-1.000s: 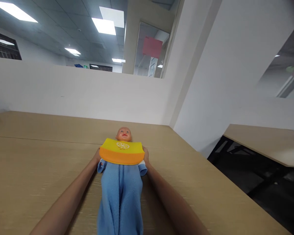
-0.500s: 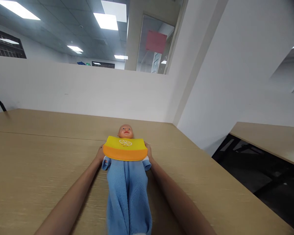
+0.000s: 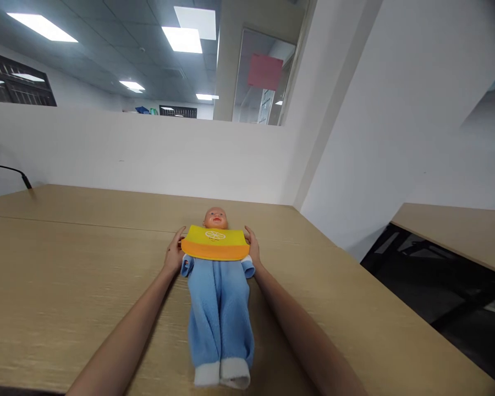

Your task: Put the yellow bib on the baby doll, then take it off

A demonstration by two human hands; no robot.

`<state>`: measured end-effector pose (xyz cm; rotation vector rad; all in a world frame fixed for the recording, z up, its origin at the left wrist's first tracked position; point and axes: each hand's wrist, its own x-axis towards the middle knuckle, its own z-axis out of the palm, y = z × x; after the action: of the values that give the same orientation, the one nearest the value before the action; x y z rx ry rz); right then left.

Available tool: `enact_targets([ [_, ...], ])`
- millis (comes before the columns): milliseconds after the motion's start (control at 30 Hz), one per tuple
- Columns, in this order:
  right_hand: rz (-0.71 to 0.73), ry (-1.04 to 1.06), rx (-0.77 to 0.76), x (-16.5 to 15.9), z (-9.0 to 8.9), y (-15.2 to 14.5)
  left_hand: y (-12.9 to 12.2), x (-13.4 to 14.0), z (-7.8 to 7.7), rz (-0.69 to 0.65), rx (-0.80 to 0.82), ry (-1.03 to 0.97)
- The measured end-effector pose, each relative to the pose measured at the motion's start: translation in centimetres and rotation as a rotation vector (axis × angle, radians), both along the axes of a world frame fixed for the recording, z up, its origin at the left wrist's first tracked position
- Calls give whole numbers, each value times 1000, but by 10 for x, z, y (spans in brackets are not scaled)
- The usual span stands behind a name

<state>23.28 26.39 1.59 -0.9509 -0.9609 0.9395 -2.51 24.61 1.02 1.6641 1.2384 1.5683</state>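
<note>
A baby doll [image 3: 216, 217] lies on its back on the wooden table, its head towards the wall. It wears a light blue fleece suit [image 3: 220, 308] with white cuffs at the feet. A yellow and orange bib [image 3: 215, 243] with a white citrus-slice print covers its chest. My left hand [image 3: 174, 252] is beside the bib's left edge, fingers stretched and apart, the thumb side close to the edge. At the right edge, my right hand [image 3: 253, 247] also has its fingers extended. Parts of both hands are hidden by the bib's edges.
The wooden table [image 3: 86, 286] runs back to a white wall [image 3: 169, 159]. A black cable [image 3: 26, 180] hangs at the far left. Another table [image 3: 457, 234] stands to the right, beyond a gap.
My fingers have come out from behind the bib's sides and now show extended. The bib sits slightly higher in view, and the doll's white foot cuffs have come fully into view.
</note>
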Motion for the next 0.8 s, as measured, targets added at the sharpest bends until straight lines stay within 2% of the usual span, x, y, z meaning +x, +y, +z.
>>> enact_targets([
  [100, 34, -72, 72, 7, -2, -11, 0, -3, -1, -55, 30, -23],
  [300, 29, -145, 167, 10, 0, -14, 3, -4, 2, -67, -45, -42],
  [533, 20, -142, 146, 9, 2, 3, -3, -4, 7, -82, -164, -148],
  [800, -14, -173, 95, 15, -18, 5, 1, -5, 4, -60, -138, -133],
])
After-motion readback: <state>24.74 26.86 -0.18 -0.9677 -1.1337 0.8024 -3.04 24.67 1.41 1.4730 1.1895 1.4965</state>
